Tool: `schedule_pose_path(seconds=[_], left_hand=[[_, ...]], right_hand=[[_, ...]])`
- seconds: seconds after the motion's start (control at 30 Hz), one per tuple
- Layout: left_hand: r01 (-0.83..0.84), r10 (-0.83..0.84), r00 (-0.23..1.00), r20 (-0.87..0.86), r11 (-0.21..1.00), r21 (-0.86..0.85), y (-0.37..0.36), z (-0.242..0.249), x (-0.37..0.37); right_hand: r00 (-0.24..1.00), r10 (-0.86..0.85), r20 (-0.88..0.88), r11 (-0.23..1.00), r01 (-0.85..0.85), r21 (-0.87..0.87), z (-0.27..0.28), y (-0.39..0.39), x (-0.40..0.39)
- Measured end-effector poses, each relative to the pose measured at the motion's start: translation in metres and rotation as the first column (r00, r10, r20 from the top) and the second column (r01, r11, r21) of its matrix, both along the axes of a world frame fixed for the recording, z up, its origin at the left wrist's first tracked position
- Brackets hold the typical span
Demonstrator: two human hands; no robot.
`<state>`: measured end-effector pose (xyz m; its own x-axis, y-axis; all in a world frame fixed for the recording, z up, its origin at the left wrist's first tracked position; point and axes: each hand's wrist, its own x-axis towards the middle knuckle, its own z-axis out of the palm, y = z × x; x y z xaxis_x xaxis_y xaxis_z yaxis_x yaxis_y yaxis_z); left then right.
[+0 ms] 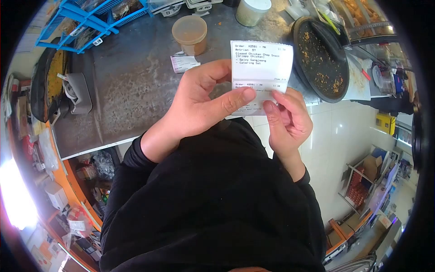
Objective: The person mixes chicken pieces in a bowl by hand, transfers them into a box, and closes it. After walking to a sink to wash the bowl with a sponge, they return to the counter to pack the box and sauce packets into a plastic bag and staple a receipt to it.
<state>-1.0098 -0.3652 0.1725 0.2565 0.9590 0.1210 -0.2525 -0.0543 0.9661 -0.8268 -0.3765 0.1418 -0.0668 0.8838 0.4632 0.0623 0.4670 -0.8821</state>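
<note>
A white printed order receipt (262, 63) is held up in front of my chest, above the edge of a grey metal counter (131, 86). My left hand (204, 102) grips its lower left part, thumb pressed across the paper. The lower right edge is pinched by my right hand (287, 120), thumb on the front. Both arms are in black sleeves.
On the counter lie a lidded tan tub (189, 34), a second paper slip (184, 62), a white-lidded container (252, 10) and a round black pan with crumbs (320, 58). A blue rack (90, 20) stands at the far left. White floor tiles (340, 140) lie at right.
</note>
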Motion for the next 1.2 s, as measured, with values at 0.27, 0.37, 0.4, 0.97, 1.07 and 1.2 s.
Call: schedule_pose_path(seconds=[0.27, 0.37, 0.4, 0.97, 1.07, 1.2], left_hand=[[-0.12, 0.122, 0.992, -0.041, 0.992, 0.042, -0.008, -0.01, -0.002], [-0.15, 0.154, 0.987, -0.055, 0.986, 0.078, -0.009, -0.012, -0.001], [-0.156, 0.161, 0.986, -0.049, 0.983, 0.094, -0.009, -0.013, -0.001], [-0.191, 0.19, 0.982, 0.018, 0.982, 0.006, -0.007, -0.007, 0.011], [-0.212, 0.213, 0.975, 0.056, 0.977, -0.019, -0.005, -0.004, 0.016], [-0.221, 0.221, 0.973, 0.061, 0.975, -0.005, -0.003, -0.004, 0.018]], right_hand=[[0.999, -0.001, -0.041, 1.0, 0.001, 0.01, -0.003, -0.003, 0.003], [1.0, -0.001, -0.019, 1.0, 0.001, 0.019, -0.004, -0.004, 0.004], [1.0, -0.001, -0.015, 1.0, 0.002, 0.021, -0.004, -0.004, 0.004], [0.999, -0.01, -0.031, 1.0, 0.01, -0.001, -0.004, 0.0, 0.01], [1.0, -0.008, -0.02, 1.0, 0.008, -0.005, -0.003, 0.001, 0.012], [1.0, -0.01, -0.019, 1.0, 0.01, -0.013, -0.004, 0.003, 0.013]])
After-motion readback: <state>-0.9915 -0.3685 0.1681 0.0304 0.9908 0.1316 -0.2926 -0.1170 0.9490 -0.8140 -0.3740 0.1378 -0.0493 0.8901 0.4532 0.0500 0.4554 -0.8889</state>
